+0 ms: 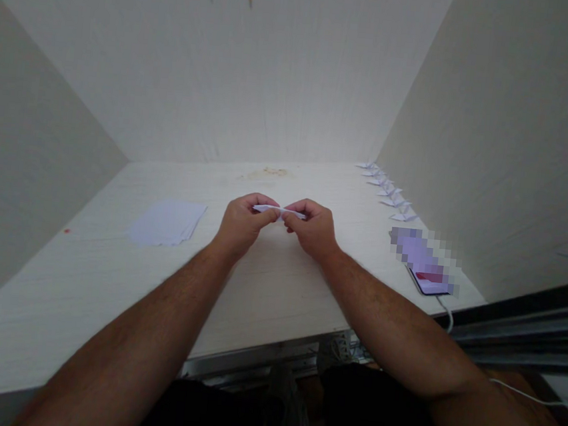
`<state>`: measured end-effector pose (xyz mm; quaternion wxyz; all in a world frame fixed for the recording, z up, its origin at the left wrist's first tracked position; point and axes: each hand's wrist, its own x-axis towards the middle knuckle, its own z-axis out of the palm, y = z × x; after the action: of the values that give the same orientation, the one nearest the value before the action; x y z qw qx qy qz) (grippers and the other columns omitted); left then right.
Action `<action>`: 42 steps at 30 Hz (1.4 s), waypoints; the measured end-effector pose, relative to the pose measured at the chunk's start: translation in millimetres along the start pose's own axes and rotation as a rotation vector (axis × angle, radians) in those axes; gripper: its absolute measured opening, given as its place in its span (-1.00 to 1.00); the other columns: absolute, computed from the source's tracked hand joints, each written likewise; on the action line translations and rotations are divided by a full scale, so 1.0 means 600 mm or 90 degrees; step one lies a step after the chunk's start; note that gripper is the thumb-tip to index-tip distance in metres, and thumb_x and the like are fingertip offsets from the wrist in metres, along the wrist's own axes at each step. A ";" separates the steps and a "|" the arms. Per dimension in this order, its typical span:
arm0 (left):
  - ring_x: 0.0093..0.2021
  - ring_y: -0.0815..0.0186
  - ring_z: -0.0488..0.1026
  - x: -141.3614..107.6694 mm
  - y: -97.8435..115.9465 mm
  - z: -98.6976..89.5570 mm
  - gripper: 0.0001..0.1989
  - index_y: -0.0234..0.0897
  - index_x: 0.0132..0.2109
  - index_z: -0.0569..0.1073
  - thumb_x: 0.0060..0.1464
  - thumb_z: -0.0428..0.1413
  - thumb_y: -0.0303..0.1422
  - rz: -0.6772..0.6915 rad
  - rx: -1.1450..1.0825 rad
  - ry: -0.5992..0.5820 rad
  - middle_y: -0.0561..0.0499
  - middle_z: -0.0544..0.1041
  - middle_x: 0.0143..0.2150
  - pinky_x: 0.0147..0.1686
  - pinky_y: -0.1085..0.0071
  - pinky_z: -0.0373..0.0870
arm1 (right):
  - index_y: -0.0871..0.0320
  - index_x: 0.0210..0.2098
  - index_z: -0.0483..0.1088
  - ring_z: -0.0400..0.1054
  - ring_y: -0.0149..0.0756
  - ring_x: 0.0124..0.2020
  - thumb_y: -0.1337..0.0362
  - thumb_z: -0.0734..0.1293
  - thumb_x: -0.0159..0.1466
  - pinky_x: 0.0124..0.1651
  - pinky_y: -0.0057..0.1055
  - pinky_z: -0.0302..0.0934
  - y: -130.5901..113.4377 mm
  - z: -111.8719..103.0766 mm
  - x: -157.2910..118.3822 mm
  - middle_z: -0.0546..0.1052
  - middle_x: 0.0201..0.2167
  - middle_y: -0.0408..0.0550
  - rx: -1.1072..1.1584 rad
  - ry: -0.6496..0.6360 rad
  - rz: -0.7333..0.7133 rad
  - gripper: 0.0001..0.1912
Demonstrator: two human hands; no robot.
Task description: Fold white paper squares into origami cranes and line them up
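A small piece of folded white paper (267,207) is held level above the middle of the table, pointed at its left end. My left hand (243,221) pinches it from the left with thumb and fingers. From the other side my right hand (313,225) is closed on its right part. Both thumbs meet near the paper's centre and cover some of it, so its full shape is hidden.
A loose stack of white paper sheets (167,222) lies on the white table (275,306) at left. Several folded paper cranes (390,201) line the right wall. Nearer is a phone (422,263), partly blurred, with a white cable (448,314). Walls enclose the back and sides.
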<state>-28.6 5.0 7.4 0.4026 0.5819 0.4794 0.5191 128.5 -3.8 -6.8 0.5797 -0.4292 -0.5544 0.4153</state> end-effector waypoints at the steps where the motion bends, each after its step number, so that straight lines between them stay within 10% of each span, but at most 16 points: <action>1: -0.51 0.41 0.34 0.000 -0.001 0.000 -0.84 -0.27 -0.36 0.57 -0.15 0.34 -0.33 0.002 -0.003 -0.001 0.09 0.50 -0.53 -0.44 0.43 0.21 | 0.15 -0.42 0.49 0.33 -0.45 -0.59 0.10 0.49 0.04 -0.51 -0.46 0.25 0.000 0.000 0.000 0.50 -0.60 -0.20 0.007 -0.001 0.002 -0.75; 42: -0.40 0.31 0.49 -0.002 0.013 0.002 -0.81 -0.25 -0.42 0.63 -0.21 0.39 -0.26 -0.008 0.025 -0.001 -0.01 0.62 -0.43 -0.29 0.34 0.39 | 0.10 -0.47 0.45 0.32 -0.39 -0.50 0.16 0.40 0.16 -0.37 -0.40 0.24 -0.008 -0.001 -0.007 0.52 -0.54 -0.18 -0.134 0.034 -0.092 -0.84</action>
<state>-26.3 2.4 14.7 0.3949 0.5869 0.4928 0.5068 129.1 -9.1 -3.7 0.5744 -0.4570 -0.6089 0.3006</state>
